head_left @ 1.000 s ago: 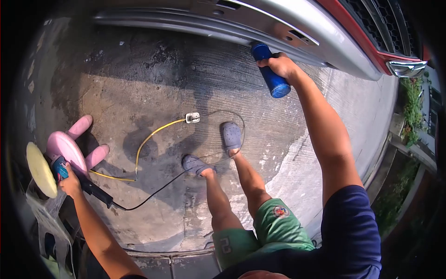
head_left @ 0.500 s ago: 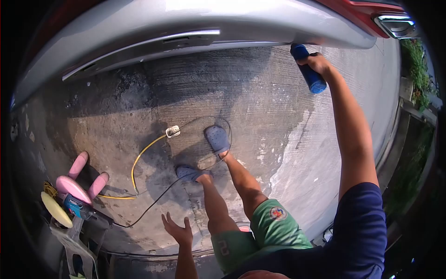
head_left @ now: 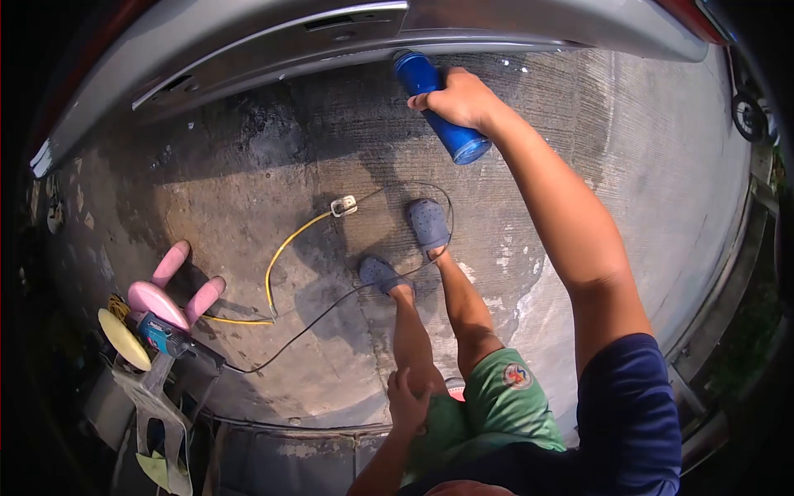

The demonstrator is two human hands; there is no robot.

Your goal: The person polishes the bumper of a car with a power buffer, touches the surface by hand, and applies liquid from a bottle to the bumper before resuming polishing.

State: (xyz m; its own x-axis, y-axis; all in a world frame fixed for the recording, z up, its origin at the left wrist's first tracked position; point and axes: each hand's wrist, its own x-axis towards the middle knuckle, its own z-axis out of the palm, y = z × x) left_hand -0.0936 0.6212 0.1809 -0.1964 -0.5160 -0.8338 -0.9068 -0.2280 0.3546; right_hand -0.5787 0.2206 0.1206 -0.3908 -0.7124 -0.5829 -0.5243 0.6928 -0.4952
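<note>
My right hand [head_left: 460,100] grips a blue bottle [head_left: 438,110], held tilted out in front of me just below the grey bumper of a car [head_left: 273,41]. My left hand [head_left: 407,400] rests against my left thigh, just above my green shorts [head_left: 496,409], and holds nothing. A polishing machine [head_left: 162,336] with a yellow pad [head_left: 124,340] lies at the far left, beside a pink stool [head_left: 165,299].
A yellow cable [head_left: 285,248] runs to a white socket [head_left: 343,205] on the concrete ground, and a black cord [head_left: 322,310] leads from the polisher toward my blue shoes [head_left: 428,225]. A low kerb [head_left: 314,430] edges the ground behind me.
My left hand set the polisher down by the pink stool, then came back to my thigh. My right hand moved the blue bottle to the left along the bumper.
</note>
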